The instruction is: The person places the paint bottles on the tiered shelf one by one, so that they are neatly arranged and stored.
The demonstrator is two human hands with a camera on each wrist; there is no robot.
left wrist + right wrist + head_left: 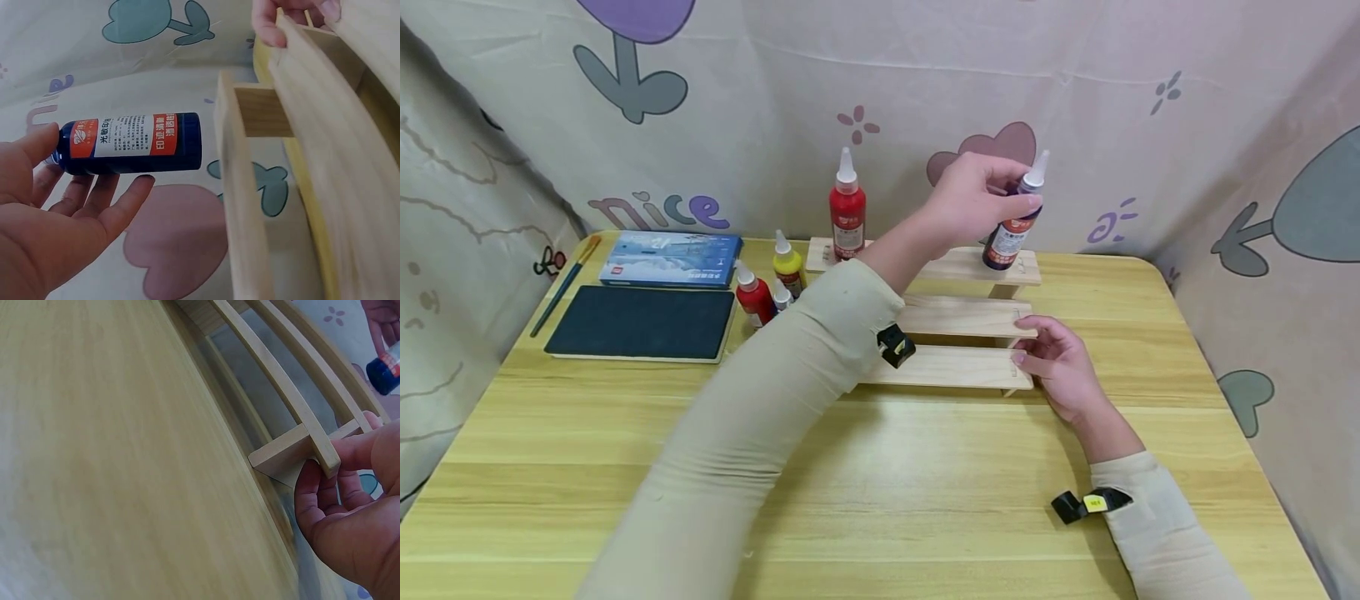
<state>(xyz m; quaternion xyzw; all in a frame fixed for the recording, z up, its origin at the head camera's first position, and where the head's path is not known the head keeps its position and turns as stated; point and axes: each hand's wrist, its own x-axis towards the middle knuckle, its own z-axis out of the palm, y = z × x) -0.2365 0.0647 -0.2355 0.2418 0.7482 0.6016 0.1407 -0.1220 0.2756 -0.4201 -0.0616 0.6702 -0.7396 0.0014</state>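
Observation:
My left hand (972, 200) pinches a dark blue ink bottle (1009, 240) near its neck, just under the white pointed cap. In the left wrist view a gap shows between the bottle's base and the edge of the top shelf. The three-tier wooden rack (962, 317) stands below it, partly hidden by my left sleeve. At the rack's right end, my right hand (1063, 371) grips the end of the lowest board (312, 440), thumb and fingers on either side. A large red bottle (848, 218) stands upright at the left of the top shelf.
Left of the rack stand a yellow bottle (788, 268), a smaller red bottle (755, 298) and another white-capped one, partly behind my sleeve. Farther left lie a dark notebook (640, 323), a blue box (672, 258) and a paintbrush (567, 285). A patterned curtain (790, 100) hangs close behind.

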